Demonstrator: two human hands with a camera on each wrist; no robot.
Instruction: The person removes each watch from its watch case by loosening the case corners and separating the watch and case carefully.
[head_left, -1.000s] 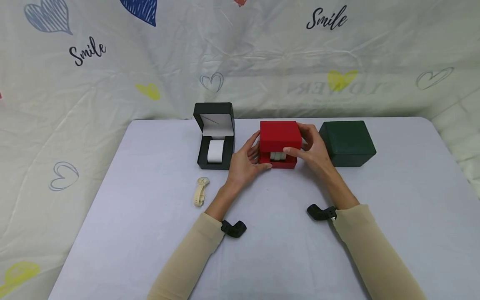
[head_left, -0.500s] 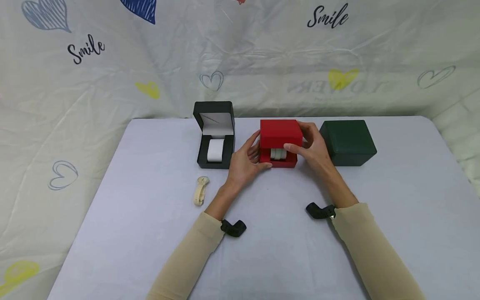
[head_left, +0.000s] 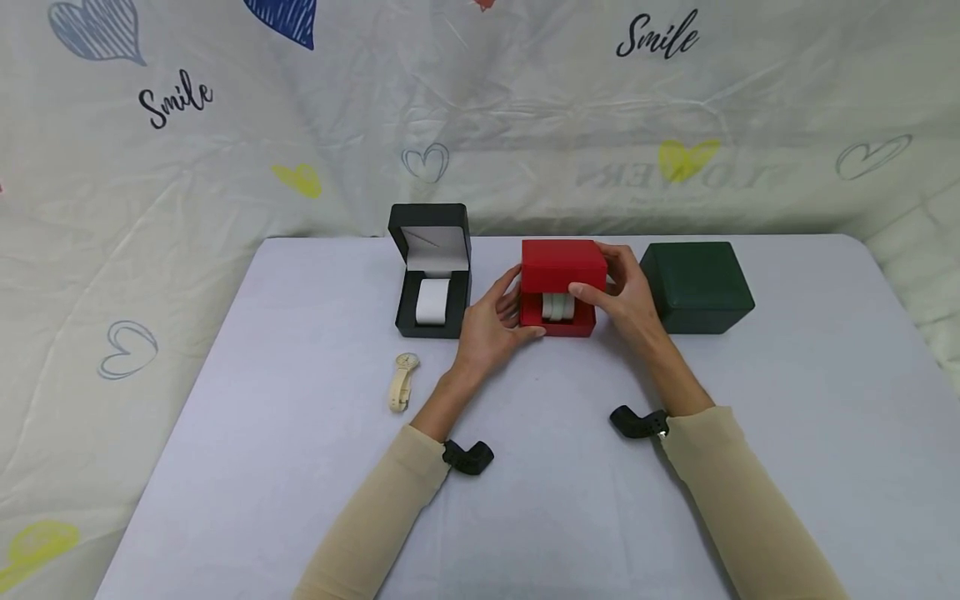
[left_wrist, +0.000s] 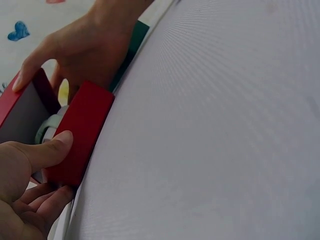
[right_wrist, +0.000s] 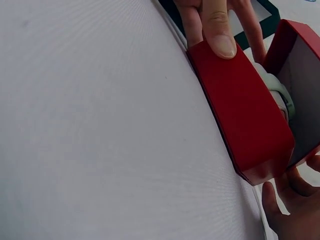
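A red watch box (head_left: 564, 265) stands near the far edge of the table with its hinged lid partly raised. Inside it, a pale green watch (right_wrist: 278, 90) sits around a light cushion. My left hand (head_left: 486, 337) grips the lower part of the box, thumb on the front face and fingers at the left side. With its thumb under the lid's front edge and fingers at the right side and behind, my right hand (head_left: 633, 292) holds the lid. The left wrist view shows that thumb on the edge of the lid (left_wrist: 9, 102).
Left of the red box, an open black watch box (head_left: 407, 304) holds a white cushion (head_left: 432, 302). In front of it lies a cream watch (head_left: 401, 383). A closed dark green box (head_left: 697, 287) stands close to my right hand. Behind the white table (head_left: 540, 517) hangs a printed sheet (head_left: 525, 125).
My right hand has raised the red lid a little further, so more of the pale green watch and cushion shows. My left hand stays on the lower part of the box.
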